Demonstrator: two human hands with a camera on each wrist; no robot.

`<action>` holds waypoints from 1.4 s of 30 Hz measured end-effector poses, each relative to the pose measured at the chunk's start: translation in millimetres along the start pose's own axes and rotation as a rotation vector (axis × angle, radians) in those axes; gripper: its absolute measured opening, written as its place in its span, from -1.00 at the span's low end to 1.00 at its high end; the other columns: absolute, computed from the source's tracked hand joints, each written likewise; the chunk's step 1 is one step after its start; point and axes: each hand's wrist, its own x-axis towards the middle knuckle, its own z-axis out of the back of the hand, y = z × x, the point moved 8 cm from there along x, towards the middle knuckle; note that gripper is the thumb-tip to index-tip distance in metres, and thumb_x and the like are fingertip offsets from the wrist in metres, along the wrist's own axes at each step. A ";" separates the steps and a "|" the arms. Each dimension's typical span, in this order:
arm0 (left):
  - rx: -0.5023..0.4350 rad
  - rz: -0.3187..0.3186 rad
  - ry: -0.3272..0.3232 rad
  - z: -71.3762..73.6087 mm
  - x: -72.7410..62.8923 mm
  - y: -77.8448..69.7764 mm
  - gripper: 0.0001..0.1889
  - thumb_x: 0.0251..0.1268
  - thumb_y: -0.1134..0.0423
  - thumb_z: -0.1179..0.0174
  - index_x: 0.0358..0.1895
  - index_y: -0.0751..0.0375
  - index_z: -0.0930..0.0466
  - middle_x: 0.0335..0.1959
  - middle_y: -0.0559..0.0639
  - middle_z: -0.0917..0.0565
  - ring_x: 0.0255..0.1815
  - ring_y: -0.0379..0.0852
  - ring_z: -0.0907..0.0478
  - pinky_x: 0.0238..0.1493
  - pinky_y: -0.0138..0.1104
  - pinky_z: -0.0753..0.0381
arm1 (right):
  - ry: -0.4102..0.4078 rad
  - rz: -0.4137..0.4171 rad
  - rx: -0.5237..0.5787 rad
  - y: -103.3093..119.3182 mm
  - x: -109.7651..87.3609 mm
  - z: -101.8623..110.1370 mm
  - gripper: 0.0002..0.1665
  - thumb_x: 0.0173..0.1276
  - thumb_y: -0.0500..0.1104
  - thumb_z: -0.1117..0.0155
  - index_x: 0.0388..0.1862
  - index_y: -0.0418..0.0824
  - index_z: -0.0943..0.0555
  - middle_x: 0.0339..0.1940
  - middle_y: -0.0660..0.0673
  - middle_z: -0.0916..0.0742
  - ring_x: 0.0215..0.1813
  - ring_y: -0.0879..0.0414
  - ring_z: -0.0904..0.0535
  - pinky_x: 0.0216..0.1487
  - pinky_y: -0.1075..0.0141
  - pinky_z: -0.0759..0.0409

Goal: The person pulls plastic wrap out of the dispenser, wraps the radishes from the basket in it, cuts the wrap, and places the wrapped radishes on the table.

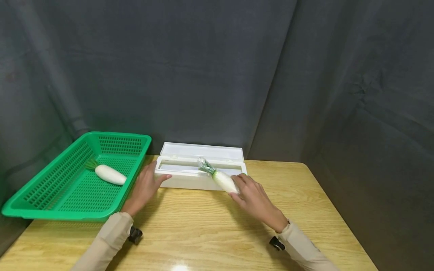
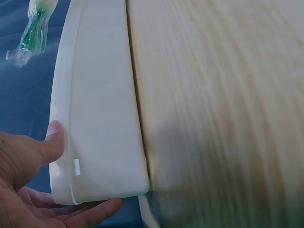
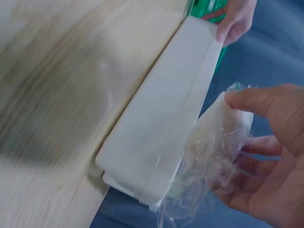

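A white radish (image 1: 224,181) with green leaf stems, wrapped in clear plastic film, is held by its root end in my right hand (image 1: 255,197). It tilts over the front right part of a long white box (image 1: 190,181), stems pointing to the back left. Loose film (image 3: 209,156) bunches around the radish in the right wrist view. My left hand (image 1: 145,186) grips the box's left end, thumb at the rim and fingers around the end wall (image 2: 104,190). The box's hinged lid (image 1: 203,151) stands raised at the back.
A green perforated basket (image 1: 144,145) stands at the left, close beside my left hand. An unwrapped white radish (image 1: 110,174) with short stems lies in it. Dark grey cloth (image 1: 203,75) hangs behind the wooden table (image 1: 203,229) and along both sides.
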 end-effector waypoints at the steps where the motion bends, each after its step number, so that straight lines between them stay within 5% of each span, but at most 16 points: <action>1: -0.003 -0.005 0.001 0.2 0.3 0.2 -0.22 0.29 0.19 -0.48 0.39 0.64 -0.35 0.18 0.61 -0.55 0.22 0.51 -0.51 0.18 0.30 -0.51 | -0.008 -0.017 -0.002 -3.5 0.4 1.4 -0.40 0.24 -0.14 -0.63 0.18 -0.37 -0.65 -0.06 -0.22 -0.73 -0.16 -0.01 -0.68 -0.32 0.12 -0.68; 26: 0.025 -0.057 0.000 5.2 4.0 -5.4 -0.32 0.25 0.20 -0.51 0.25 0.66 -0.46 0.06 0.59 -0.63 0.07 0.54 -0.61 0.03 0.29 -0.59 | -0.074 -0.403 0.071 -101.8 -8.9 35.0 -0.53 0.33 -0.29 -0.49 0.06 -0.62 -0.62 -0.18 -0.48 -0.68 -0.26 -0.24 -0.65 -0.27 -0.12 -0.66; 42: 0.025 -0.056 -0.004 3.5 3.3 -4.7 -0.37 0.25 0.19 -0.52 0.18 0.62 -0.50 -0.06 0.53 -0.67 -0.01 0.52 -0.64 -0.04 0.30 -0.60 | 0.044 -0.549 0.050 -146.7 -30.1 0.4 -0.67 0.35 -0.27 -0.44 -0.36 -0.55 -0.57 -0.49 -0.34 -0.62 -0.49 -0.07 -0.50 -0.53 0.11 -0.47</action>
